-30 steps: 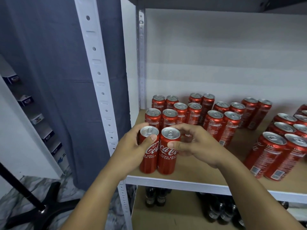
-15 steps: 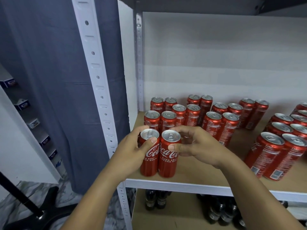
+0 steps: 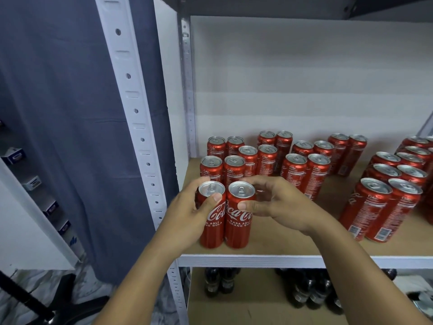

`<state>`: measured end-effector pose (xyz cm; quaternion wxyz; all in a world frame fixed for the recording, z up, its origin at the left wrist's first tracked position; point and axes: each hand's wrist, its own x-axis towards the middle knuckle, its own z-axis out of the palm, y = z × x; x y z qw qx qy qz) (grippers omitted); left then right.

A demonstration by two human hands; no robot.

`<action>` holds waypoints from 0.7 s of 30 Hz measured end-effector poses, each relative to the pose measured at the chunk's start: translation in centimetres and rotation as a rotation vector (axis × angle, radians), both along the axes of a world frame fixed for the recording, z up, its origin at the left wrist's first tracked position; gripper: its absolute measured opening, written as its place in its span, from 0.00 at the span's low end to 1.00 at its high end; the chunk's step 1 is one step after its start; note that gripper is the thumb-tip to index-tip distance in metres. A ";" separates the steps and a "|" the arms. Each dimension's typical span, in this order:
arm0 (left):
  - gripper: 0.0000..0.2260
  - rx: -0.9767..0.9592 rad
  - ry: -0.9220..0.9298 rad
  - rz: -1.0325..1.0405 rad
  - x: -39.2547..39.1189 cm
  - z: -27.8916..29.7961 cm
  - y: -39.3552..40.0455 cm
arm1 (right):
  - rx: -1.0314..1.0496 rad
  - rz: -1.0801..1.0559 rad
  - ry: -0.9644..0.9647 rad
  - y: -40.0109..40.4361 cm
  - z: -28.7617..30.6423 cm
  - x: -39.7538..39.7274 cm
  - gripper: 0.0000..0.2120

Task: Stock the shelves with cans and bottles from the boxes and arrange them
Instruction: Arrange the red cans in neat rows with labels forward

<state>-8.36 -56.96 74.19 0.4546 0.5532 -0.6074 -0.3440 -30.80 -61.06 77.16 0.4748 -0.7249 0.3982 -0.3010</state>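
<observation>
Your left hand (image 3: 185,214) wraps the left can (image 3: 212,216) and your right hand (image 3: 274,202) pinches the right can (image 3: 239,216), both lower centre of frame near the shelf (image 3: 304,260) edge. Slide the two back together, logos forward, snug against the pair behind.

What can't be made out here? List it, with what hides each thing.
Head view only.
- Left hand fingertips: behind the left front can.
- Rear cans: lower halves hidden by the rows in front.
- Cans at the right: cut off by the frame edge.
- Dark bottles below: tops hidden by the shelf edge; labels too dark.
- Boxes: out of frame.
</observation>
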 end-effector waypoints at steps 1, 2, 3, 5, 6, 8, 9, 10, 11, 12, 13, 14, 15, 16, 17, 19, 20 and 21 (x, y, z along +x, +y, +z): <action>0.15 -0.004 -0.003 -0.005 0.0 0.0 0.0 | -0.010 -0.009 0.005 0.1 0.0 0.0 0.19; 0.14 -0.002 -0.001 -0.012 0.0 0.1 0.0 | -0.015 -0.017 0.007 0.2 0.0 0.1 0.19; 0.14 0.002 0.004 -0.023 0.1 0.1 0.0 | -0.017 -0.025 0.005 0.3 0.0 0.2 0.20; 0.14 0.006 0.018 -0.038 0.0 0.1 0.2 | -0.017 -0.038 0.001 0.5 -0.1 0.3 0.20; 0.15 0.005 0.026 -0.041 0.0 0.1 0.3 | -0.017 -0.042 0.001 0.6 -0.1 0.3 0.20; 0.20 0.011 0.040 -0.047 0.0 -0.1 0.3 | -0.017 -0.048 -0.003 0.8 -0.2 0.4 0.20; 0.23 0.013 0.042 -0.050 0.0 -0.2 0.4 | -0.020 -0.052 -0.006 0.8 -0.3 0.4 0.20; 0.25 0.013 0.042 -0.050 0.0 -0.3 0.4 | -0.025 -0.058 -0.007 0.9 -0.3 0.4 0.20; 0.26 0.007 0.043 -0.047 -0.1 -0.4 0.4 | -0.034 -0.067 -0.006 0.9 -0.4 0.4 0.20; 0.25 -0.006 0.041 -0.037 -0.2 -0.5 0.4 | -0.048 -0.076 -0.003 0.9 -0.5 0.4 0.21; 0.24 -0.019 0.039 -0.021 -0.3 -0.5 0.4 | -0.064 -0.085 0.001 0.8 -0.6 0.4 0.21; 0.22 -0.029 0.040 -0.002 -0.4 -0.4 0.4 | -0.081 -0.092 0.005 0.7 -0.7 0.3 0.21; 0.19 -0.037 0.044 0.012 -0.4 -0.3 0.4 | -0.096 -0.101 0.007 0.6 -0.9 0.3 0.22; 0.17 -0.043 0.050 0.022 -0.5 -0.2 0.4 | -0.111 -0.110 0.010 0.5 -1.0 0.2 0.22; 0.17 -0.047 0.062 0.033 -0.6 -0.1 0.4 | -0.124 -0.116 0.013 0.3 -1.1 0.1 0.23; 0.19 -0.057 0.083 0.057 -0.8 0.0 0.5 | -0.141 -0.119 0.023 0.1 -1.2 -0.1 0.24; 0.21 -0.064 0.084 0.067 -1.0 0.0 0.5 | -0.146 -0.113 0.026 0.0 -1.2 -0.2 0.24; 0.22 -0.073 0.085 0.078 -1.2 0.0 0.6 | -0.149 -0.105 0.029 -0.2 -1.2 -0.3 0.24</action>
